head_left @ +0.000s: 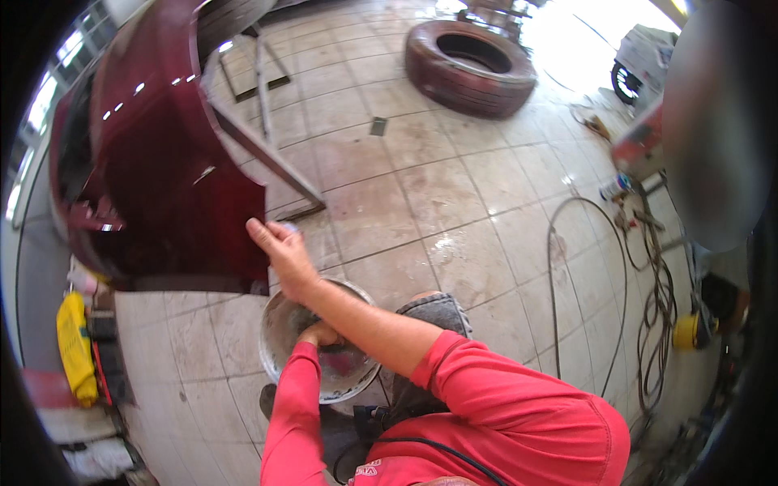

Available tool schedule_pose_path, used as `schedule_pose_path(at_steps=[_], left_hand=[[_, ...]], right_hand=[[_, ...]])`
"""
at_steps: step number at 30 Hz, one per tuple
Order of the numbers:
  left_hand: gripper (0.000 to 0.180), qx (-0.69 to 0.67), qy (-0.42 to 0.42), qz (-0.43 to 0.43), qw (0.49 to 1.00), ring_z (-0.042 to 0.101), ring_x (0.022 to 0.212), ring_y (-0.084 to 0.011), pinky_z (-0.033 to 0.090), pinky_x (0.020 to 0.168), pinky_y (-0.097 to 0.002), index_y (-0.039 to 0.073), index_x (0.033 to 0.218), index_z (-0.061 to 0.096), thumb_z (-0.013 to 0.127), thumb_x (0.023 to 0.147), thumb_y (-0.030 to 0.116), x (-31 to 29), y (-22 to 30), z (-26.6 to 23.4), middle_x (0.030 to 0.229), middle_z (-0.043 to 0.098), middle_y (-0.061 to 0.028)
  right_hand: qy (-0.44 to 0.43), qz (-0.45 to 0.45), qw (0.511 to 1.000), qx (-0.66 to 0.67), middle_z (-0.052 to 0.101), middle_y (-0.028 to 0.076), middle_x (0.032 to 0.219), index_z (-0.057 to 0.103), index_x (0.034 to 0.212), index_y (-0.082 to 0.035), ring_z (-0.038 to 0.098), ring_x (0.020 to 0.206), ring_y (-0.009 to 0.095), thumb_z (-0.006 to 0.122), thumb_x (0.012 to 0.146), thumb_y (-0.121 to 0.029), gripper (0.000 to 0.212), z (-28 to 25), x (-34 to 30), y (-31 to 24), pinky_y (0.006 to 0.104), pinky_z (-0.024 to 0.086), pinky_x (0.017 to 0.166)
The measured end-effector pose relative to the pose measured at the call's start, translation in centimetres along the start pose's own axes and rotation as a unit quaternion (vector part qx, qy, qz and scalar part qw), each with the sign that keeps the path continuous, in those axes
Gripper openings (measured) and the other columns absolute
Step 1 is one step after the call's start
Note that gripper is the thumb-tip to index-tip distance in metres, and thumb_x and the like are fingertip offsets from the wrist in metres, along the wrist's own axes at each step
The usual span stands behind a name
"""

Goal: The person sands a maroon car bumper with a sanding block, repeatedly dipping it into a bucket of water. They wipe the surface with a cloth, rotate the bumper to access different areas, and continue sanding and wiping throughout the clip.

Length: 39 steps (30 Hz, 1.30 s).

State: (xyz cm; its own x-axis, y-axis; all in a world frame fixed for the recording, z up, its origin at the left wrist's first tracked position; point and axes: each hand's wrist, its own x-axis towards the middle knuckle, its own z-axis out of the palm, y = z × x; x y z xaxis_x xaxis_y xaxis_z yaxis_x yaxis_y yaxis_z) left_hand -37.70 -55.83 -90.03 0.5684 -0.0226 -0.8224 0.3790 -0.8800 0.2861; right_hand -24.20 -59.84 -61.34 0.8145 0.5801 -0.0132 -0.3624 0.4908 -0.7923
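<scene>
A glossy dark red car bumper [174, 174] rests at the left on a metal stand [271, 158]. My right hand [284, 255] is closed at its lower right edge, with the thumb toward the painted face and the fingers bunched beside it. A small pale bit shows by those fingers, too little to name. Below that arm stands a round, light-rimmed bucket [279, 356] with greyish, wet-looking insides. My left hand [322, 334] reaches down into it, fingers curled around something dark that I cannot make out. The right forearm covers part of the bucket.
A large tyre [470, 69] lies on the tiled floor [405, 194] at the back. Cables or hoses [656, 324] loop along the right, near a yellow item [686, 332]. Farther left are a yellow bag-like thing [74, 348] and dark items. My knee is beside the bucket.
</scene>
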Motion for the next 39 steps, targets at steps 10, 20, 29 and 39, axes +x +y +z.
schedule_pose_path(at_steps=[10, 20, 29, 39], left_hand=[[0.03, 0.075, -0.009, -0.034, 0.997, 0.078, 0.107, -0.0315, 0.058, 0.097, -0.043, 0.011, 0.117, 0.084, 0.072, 0.094, 0.025, -4.4, -0.1, 0.6, 0.113, 0.082, -0.0164], [0.039, -0.021, 0.426, 0.374, 0.824, 0.078, 0.113, -0.0223, 0.061, 0.096, -0.0332, 0.004, 0.133, 0.077, 0.07, 0.096, -0.006, -38.8, 12.7, -30.5, 0.13, 0.076, -0.0225], [0.059, 0.456, 0.569, 0.209, 0.651, 0.037, 0.162, -0.0195, 0.042, 0.125, -0.0386, 0.018, 0.159, 0.059, 0.067, 0.102, 0.031, -29.2, 5.2, -22.4, 0.17, 0.049, -0.0019], [0.056, 0.347, 0.614, 0.219, 0.675, 0.043, 0.159, -0.0264, 0.045, 0.121, -0.0386, 0.015, 0.158, 0.06, 0.067, 0.104, 0.022, -30.8, 7.6, -23.4, 0.168, 0.052, -0.0039]], right_hand=[[-0.029, 0.157, 0.982, 0.095, 0.067, -0.002, 0.096, 0.068, 0.109, -0.018, 0.064, 0.092, 0.014, 0.064, 0.105, -0.063, 0.046, -2.4, 0.1, -1.6, 0.0388, 0.053, 0.084], [-0.107, 0.116, 0.945, 0.288, 0.076, 0.005, 0.125, 0.072, 0.124, -0.01, 0.071, 0.113, 0.02, 0.067, 0.109, -0.045, 0.038, -4.5, 1.4, 1.3, 0.0443, 0.055, 0.104], [-0.146, 0.115, 0.91, 0.37, 0.072, 0.003, 0.131, 0.065, 0.138, -0.013, 0.069, 0.121, 0.019, 0.063, 0.111, -0.046, 0.043, -1.6, 0.4, 0.3, 0.0387, 0.057, 0.105], [-0.152, 0.13, 0.902, 0.382, 0.071, 0.003, 0.136, 0.066, 0.139, -0.014, 0.066, 0.126, 0.018, 0.062, 0.111, -0.046, 0.043, -0.5, -0.7, -1.5, 0.0406, 0.052, 0.114]])
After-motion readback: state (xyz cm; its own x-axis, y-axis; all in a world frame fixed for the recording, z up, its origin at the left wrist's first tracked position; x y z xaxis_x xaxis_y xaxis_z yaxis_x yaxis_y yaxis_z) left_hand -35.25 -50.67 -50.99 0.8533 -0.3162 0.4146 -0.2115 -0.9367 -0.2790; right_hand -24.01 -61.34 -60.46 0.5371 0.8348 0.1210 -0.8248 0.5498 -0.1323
